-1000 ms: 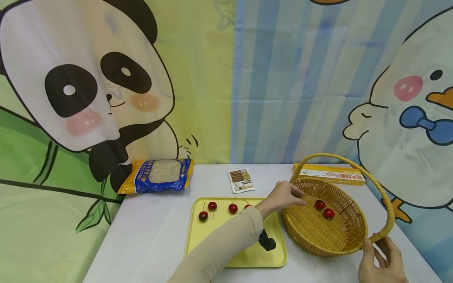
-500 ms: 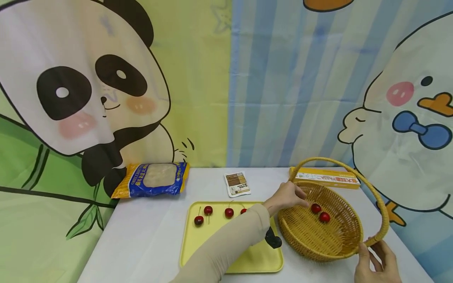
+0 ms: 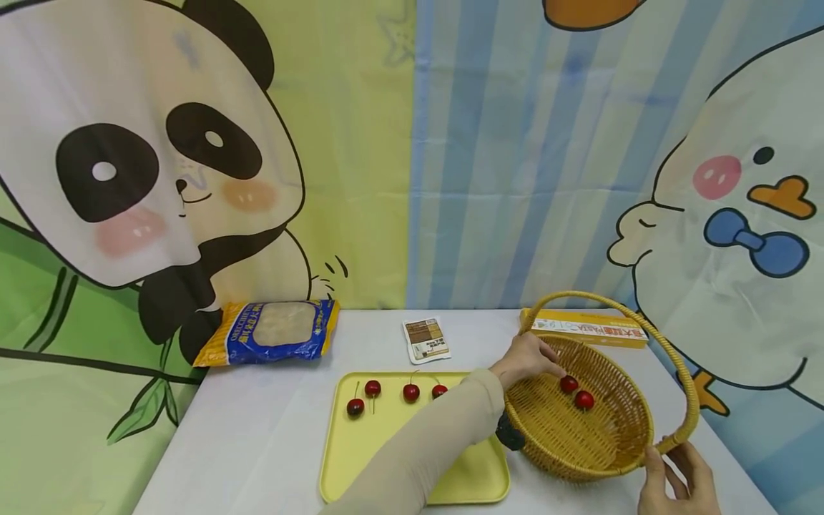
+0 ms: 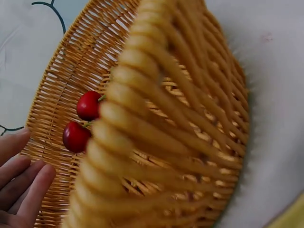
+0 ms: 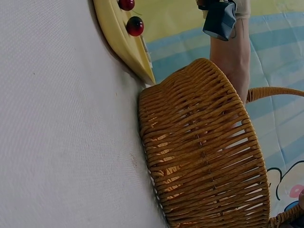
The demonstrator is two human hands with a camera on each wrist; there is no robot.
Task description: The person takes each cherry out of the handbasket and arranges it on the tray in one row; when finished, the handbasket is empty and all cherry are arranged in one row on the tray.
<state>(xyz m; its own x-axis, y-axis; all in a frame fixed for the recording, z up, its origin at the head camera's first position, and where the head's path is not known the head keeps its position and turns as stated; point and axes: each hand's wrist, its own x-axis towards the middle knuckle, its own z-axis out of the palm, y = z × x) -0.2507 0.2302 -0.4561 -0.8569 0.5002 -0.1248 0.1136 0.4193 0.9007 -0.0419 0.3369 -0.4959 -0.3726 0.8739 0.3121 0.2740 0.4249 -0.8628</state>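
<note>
A woven wicker basket (image 3: 573, 468) with an arched handle stands on the table at the right in the head view. Two red cherries, a rear one (image 3: 569, 384) and a front one (image 3: 584, 400), lie inside it; their short stems show in the left wrist view. My left hand (image 3: 529, 357) reaches over the basket's left rim with loosely extended fingers. Its fingertips come close to the rear cherry, and nothing is held. At the near right side, my right hand (image 3: 679, 481) pinches the basket's rim by the handle's base; the right wrist view barely shows this hand.
Left of the basket lies a yellow tray (image 3: 360, 465) bearing several stemmed cherries (image 3: 411, 393), partly behind the left sleeve (image 3: 425, 447). A blue-and-yellow pasta bag (image 3: 277, 332), a small sachet (image 3: 427, 340) and a yellow pasta box (image 3: 592, 329) lie along the back.
My left hand has moved rightward, further into the basket and nearer the cherries. The right hand keeps its hold on the rim. The head view has shifted slightly.
</note>
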